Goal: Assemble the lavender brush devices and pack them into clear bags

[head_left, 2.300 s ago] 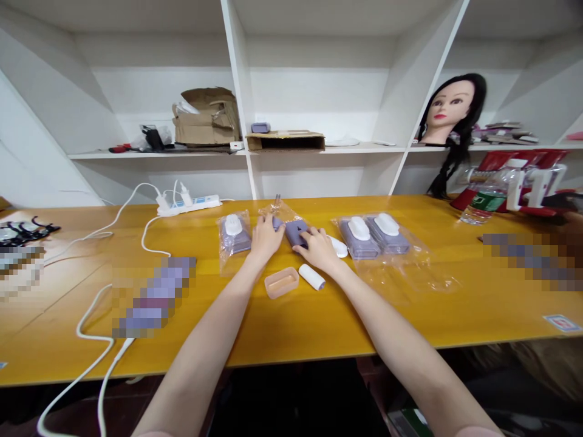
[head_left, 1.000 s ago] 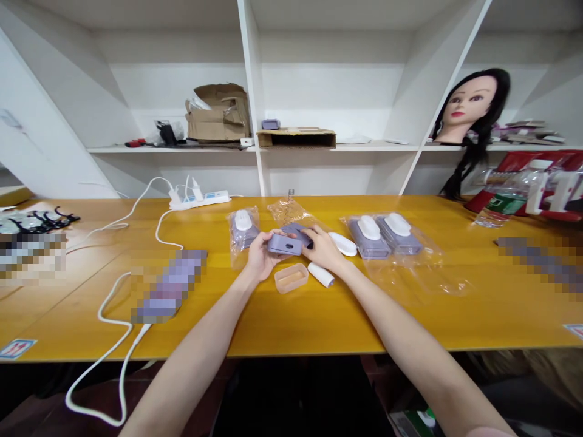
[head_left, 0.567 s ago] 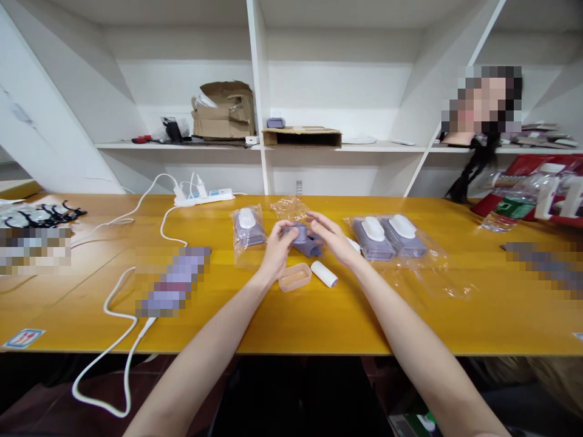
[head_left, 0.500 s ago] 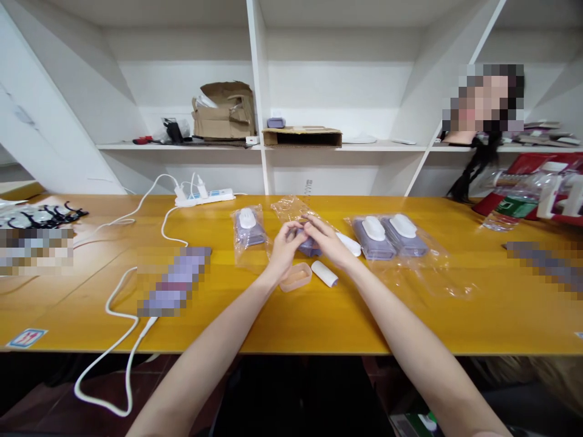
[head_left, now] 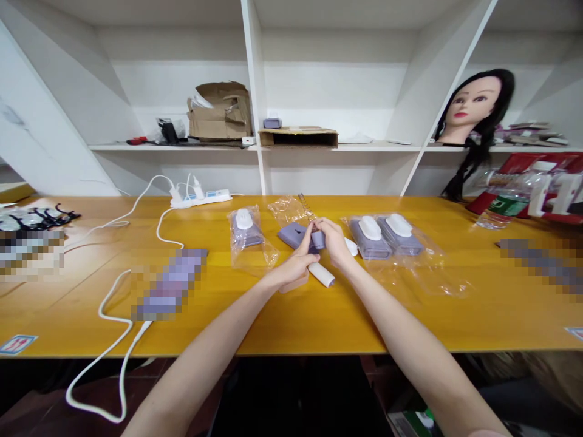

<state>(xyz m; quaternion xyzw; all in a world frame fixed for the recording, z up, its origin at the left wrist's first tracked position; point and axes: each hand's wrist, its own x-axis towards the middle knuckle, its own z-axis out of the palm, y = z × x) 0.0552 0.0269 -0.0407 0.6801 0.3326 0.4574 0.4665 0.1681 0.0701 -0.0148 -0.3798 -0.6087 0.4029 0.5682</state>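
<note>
Near the middle of the table, my left hand (head_left: pixel 298 264) and my right hand (head_left: pixel 334 243) meet around a purple-grey plastic device (head_left: pixel 290 235). Its flat body sticks out to the left, and my fingers hide much of the rest. Both hands are closed on it, thumbs and fingertips close together. A white cylinder with a purplish end (head_left: pixel 322 275) lies just below them. Under my left wrist is a pale pinkish open tray (head_left: pixel 293 284), partly covered. Behind my right hand a white piece (head_left: pixel 351 246) peeks out. A thin dark coil (head_left: pixel 306 205) shows beyond my fingers.
Bagged purple-grey devices with white tops stand left (head_left: pixel 246 229) and right (head_left: pixel 371 237). A phone (head_left: pixel 172 284) on a white cable lies left, below a power strip (head_left: pixel 203 198). A water bottle (head_left: pixel 503 203) and mannequin head (head_left: pixel 476 106) are at right.
The purple-grey device has turned, so its flat body now shows left of my hands. My left hand has come lower, over the pinkish tray. The coil sits lower. The view has shifted slightly right.
</note>
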